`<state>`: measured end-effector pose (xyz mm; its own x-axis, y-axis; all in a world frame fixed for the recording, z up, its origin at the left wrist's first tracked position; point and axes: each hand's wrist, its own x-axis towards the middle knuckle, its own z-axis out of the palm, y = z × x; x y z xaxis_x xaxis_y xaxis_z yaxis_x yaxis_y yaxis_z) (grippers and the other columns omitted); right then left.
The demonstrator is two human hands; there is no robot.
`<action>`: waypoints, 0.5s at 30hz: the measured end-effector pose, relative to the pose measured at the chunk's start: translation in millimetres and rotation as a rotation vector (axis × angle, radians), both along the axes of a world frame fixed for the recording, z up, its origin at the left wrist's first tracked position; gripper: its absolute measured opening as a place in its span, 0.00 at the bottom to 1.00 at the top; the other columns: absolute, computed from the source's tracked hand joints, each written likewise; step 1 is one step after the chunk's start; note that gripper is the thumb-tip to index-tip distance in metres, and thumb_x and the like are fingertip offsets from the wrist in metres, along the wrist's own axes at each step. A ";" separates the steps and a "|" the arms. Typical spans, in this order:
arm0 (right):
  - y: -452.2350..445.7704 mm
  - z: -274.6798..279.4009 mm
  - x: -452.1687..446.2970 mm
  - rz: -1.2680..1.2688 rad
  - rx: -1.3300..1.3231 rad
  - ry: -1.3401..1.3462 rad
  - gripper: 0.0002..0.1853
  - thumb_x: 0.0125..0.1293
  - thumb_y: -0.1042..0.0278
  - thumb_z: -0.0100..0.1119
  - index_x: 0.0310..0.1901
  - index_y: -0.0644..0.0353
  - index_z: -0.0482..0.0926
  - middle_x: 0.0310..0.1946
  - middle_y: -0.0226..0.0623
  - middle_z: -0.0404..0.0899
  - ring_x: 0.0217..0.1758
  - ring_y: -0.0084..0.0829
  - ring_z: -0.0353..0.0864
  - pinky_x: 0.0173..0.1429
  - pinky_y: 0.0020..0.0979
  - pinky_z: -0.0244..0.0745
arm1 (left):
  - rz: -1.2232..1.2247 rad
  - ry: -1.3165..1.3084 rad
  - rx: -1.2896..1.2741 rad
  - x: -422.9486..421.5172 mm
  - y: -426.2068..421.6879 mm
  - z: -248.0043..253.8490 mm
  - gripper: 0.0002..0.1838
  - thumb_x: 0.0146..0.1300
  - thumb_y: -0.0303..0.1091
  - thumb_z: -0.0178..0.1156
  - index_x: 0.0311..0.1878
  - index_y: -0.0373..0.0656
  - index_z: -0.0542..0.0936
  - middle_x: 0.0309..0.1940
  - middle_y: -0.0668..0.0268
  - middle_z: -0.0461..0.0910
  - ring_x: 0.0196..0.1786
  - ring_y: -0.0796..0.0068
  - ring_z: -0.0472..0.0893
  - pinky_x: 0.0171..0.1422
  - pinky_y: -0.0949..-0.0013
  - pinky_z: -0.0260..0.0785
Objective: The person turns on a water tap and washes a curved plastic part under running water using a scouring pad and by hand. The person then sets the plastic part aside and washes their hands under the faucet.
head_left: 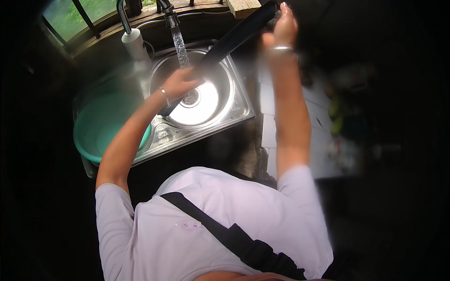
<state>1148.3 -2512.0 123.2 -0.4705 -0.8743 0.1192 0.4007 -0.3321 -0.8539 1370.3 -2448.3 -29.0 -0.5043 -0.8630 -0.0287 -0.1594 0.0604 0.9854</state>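
Long dark object (236, 36) held slantwise over the steel sink (241, 107), lower end down in the round bowl, upper end raised past the rim toward the person's right; left hand (179, 85) closed around the lower part, a bracelet at the wrist; right hand (284, 29) at the upper end, blurred, a dark rough patch by its fingers, cannot tell how tightly it grips; water stream (179, 46) runs from the tap (171, 19) into the bowl, just beyond the left hand; white tap body (135, 45) stands behind the sink; green basin (80, 149) sits to the left, partly behind the left forearm; wood block (243, 4) near the raised end; barred window (75, 19) at far left; white tiles (268, 127) to the right, objects on them too blurred to name.
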 end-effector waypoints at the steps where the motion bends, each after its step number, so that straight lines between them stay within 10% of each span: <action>1: -7.1 -1.5 -6.0 -0.019 0.037 -0.030 0.13 0.63 0.59 0.55 0.21 0.44 0.68 0.12 0.18 0.62 0.10 0.15 0.58 0.13 0.19 0.51 | -0.011 0.008 -0.001 3.8 -0.4 -0.2 0.13 0.59 0.35 0.61 0.43 0.36 0.77 0.32 0.70 0.79 0.37 0.85 0.76 0.46 0.78 0.68; 4: -29.5 -38.7 -42.3 0.169 0.069 0.004 0.10 0.64 0.57 0.52 0.25 0.44 0.70 0.15 0.20 0.67 0.15 0.19 0.66 0.18 0.23 0.62 | -0.078 -0.001 0.118 22.0 3.3 12.5 0.14 0.58 0.35 0.61 0.43 0.35 0.75 0.32 0.68 0.78 0.37 0.82 0.78 0.47 0.75 0.71; 7: -48.3 -64.1 -42.7 0.174 0.182 -0.214 0.14 0.62 0.60 0.49 0.43 0.61 0.74 0.42 0.40 0.77 0.48 0.43 0.75 0.56 0.54 0.65 | -0.128 -0.298 0.239 51.7 14.3 21.8 0.17 0.58 0.34 0.58 0.51 0.40 0.74 0.29 0.69 0.76 0.33 0.82 0.77 0.43 0.76 0.73; 11: -21.5 -83.2 -12.2 0.263 0.266 -0.336 0.09 0.66 0.56 0.49 0.29 0.45 0.73 0.22 0.22 0.74 0.26 0.22 0.74 0.30 0.29 0.72 | -0.227 -0.270 0.386 92.2 43.6 19.1 0.19 0.57 0.31 0.56 0.53 0.41 0.74 0.24 0.72 0.69 0.26 0.84 0.73 0.34 0.76 0.70; 15: -62.8 -173.7 -23.5 0.383 0.288 -0.351 0.07 0.64 0.61 0.53 0.35 0.52 0.77 0.30 0.25 0.79 0.35 0.23 0.77 0.38 0.29 0.74 | -0.172 -0.417 0.453 108.5 72.2 19.6 0.18 0.56 0.31 0.55 0.52 0.40 0.74 0.19 0.73 0.68 0.21 0.83 0.71 0.30 0.76 0.68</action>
